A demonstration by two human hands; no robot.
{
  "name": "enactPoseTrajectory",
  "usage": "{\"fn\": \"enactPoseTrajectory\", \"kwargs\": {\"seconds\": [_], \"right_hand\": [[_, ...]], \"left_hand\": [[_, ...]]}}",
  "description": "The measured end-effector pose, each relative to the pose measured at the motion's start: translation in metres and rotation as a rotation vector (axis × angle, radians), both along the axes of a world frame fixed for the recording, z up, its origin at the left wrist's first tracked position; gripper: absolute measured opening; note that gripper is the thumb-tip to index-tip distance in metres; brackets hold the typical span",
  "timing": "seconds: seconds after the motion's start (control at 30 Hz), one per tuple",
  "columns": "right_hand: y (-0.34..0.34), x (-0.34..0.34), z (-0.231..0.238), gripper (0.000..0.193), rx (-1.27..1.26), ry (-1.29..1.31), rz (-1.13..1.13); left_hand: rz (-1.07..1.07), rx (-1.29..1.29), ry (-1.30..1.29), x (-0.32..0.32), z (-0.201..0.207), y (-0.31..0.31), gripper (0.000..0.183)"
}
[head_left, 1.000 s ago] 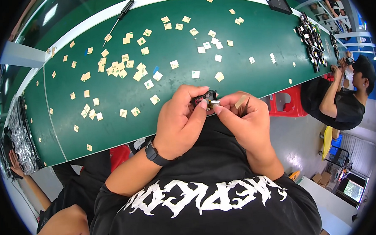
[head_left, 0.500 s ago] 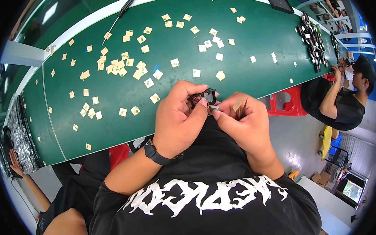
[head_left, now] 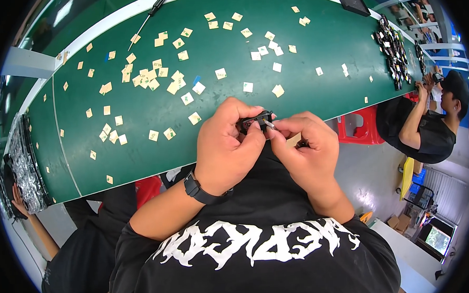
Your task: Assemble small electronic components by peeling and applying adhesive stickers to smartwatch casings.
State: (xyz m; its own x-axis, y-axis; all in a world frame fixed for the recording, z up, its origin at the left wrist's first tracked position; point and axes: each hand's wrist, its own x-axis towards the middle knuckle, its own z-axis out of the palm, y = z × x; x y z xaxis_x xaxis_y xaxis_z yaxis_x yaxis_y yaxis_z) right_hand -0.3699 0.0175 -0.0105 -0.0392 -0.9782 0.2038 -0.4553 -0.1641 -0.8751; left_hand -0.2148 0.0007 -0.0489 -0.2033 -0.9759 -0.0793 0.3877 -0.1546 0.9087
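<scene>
Close to my body, at the near edge of the table, my left hand (head_left: 229, 146) is closed around a small black plastic device (head_left: 253, 123), its thumb pressing on the side facing me. My right hand (head_left: 305, 148) pinches a small silvery piece (head_left: 269, 124) between thumb and forefinger, its tip against the right end of the device. Something tan (head_left: 293, 141) and a dark bit show among the curled fingers of that hand; what they are I cannot make out.
Many small cream paper squares (head_left: 148, 77) lie scattered over the green table (head_left: 316, 90). A black-handled screwdriver (head_left: 155, 6) lies at the far left edge, a black box (head_left: 350, 0) at the far right. Black devices (head_left: 392, 50) are heaped near a co-worker (head_left: 427, 117) seated right.
The right fingers have moved the silvery piece against the device, which has tilted. The tan piece has sunk between the right fingers. The left co-worker's leg has shifted out of sight.
</scene>
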Motion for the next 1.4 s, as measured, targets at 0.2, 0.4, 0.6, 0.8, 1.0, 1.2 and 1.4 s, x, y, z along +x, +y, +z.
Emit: {"fn": "enactPoseTrajectory", "kwargs": {"seconds": [0.2, 0.4, 0.6, 0.8, 1.0, 1.2, 1.4], "right_hand": [[-0.005, -0.004, -0.002, 0.011, -0.046, 0.103, 0.016], [-0.005, 0.0, -0.007, 0.011, 0.041, -0.052, 0.0], [-0.004, 0.002, -0.001, 0.009, 0.299, -0.228, -0.054], [-0.011, 0.002, -0.012, 0.009, 0.335, -0.416, -0.052], [-0.014, 0.004, -0.011, 0.006, 0.342, -0.493, -0.097], [-0.028, -0.001, -0.002, 0.022, 0.425, -0.748, -0.085], [-0.033, -0.013, 0.005, 0.022, 0.646, -0.661, 0.105]], "left_hand": [[-0.133, -0.092, -0.08, 0.008, -0.002, -0.002, 0.024], [-0.168, -0.104, -0.076, 0.008, -0.005, -0.002, 0.026], [-0.077, -0.148, -0.164, 0.008, -0.007, -0.001, 0.025], [-0.185, -0.152, -0.096, 0.011, -0.008, -0.001, 0.032], [-0.207, -0.14, -0.059, 0.014, -0.009, -0.001, 0.033], [-0.231, -0.204, -0.032, 0.016, -0.013, -0.001, 0.033], [-0.222, -0.07, 0.144, 0.016, -0.001, -0.003, 0.033]]}}
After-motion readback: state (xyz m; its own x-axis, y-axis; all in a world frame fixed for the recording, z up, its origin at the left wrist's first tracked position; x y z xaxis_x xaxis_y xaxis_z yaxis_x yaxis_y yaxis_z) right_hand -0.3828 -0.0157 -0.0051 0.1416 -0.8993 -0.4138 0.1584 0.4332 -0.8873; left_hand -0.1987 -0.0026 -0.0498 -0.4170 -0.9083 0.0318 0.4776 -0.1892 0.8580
